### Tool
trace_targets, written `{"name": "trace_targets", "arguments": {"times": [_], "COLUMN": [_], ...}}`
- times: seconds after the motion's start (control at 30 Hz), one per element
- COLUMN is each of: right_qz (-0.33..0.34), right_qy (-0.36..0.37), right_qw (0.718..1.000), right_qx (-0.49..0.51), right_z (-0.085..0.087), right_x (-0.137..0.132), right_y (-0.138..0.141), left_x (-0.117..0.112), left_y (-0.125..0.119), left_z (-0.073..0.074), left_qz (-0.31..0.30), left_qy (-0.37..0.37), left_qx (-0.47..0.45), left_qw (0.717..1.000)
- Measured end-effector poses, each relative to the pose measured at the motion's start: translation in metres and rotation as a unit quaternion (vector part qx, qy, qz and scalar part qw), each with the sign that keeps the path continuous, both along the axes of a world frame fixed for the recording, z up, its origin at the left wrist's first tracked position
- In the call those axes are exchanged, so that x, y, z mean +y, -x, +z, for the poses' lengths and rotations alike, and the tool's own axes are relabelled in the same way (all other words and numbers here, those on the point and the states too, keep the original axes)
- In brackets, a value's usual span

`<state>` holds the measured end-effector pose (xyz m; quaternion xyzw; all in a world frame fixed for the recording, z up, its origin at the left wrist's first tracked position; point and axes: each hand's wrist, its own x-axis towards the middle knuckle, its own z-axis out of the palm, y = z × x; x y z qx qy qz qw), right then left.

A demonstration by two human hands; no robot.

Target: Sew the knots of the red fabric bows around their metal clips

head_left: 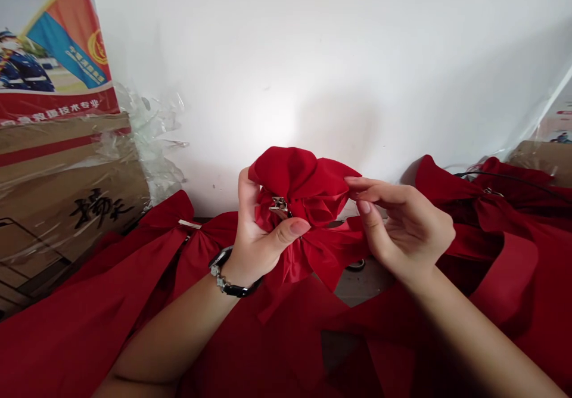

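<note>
A red cloth bow (308, 186) is held up in front of the white wall. My left hand (257, 231) is closed round its gathered middle, thumb pressed just below a small silver metal clip (279, 206). A dark wristband with a metal link sits on that wrist. My right hand (395, 225) pinches the right fold of the bow between thumb and fingers. The bow's tails hang down between my forearms.
More red cloth bows (179, 231) and lengths of red fabric (513, 249) cover the surface left, right and below. A plastic-wrapped cardboard box (67, 189) with a printed poster (53, 46) stands at the left. A black cable (504, 177) runs over the right pile.
</note>
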<state>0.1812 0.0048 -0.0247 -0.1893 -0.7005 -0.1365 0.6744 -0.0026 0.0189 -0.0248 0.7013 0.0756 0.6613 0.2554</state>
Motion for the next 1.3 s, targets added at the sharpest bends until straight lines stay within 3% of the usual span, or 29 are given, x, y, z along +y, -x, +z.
{"name": "trace_targets", "arguments": {"times": [0.13, 0.3, 0.53, 0.7, 0.77, 0.93, 1.07, 1.3], "right_qz": [-0.063, -0.071, 0.128, 0.185, 0.192, 0.172, 0.165, 0.197], "right_qy": [0.033, 0.078, 0.120, 0.136, 0.139, 0.141, 0.159, 0.183], "right_qw": [0.997, 0.994, 0.984, 0.972, 0.970, 0.973, 0.970, 0.957], "right_qx": [-0.019, 0.008, -0.042, -0.045, -0.046, -0.057, -0.080, -0.105], "right_z": [0.000, -0.003, -0.004, -0.001, 0.001, 0.003, 0.003, 0.003], "right_x": [0.001, 0.004, 0.012, 0.013, 0.011, 0.008, 0.007, 0.007], "right_y": [-0.001, -0.002, -0.007, -0.010, -0.010, -0.010, -0.010, -0.009], "left_x": [0.004, 0.009, 0.009, 0.006, 0.003, -0.007, -0.011, -0.011], "left_y": [-0.003, -0.006, -0.010, -0.008, -0.008, -0.007, -0.004, -0.003], "left_z": [-0.003, -0.007, -0.005, -0.003, -0.002, 0.003, 0.007, 0.010], "left_qz": [-0.005, 0.011, 0.021, 0.045, 0.037, -0.051, -0.055, -0.064], "left_qy": [-0.017, -0.043, -0.069, -0.076, -0.055, 0.062, 0.162, 0.132], "left_qx": [0.010, 0.063, 0.108, 0.128, 0.133, 0.114, 0.103, 0.071], "left_qw": [1.000, 0.997, 0.992, 0.988, 0.989, 0.990, 0.980, 0.987]}}
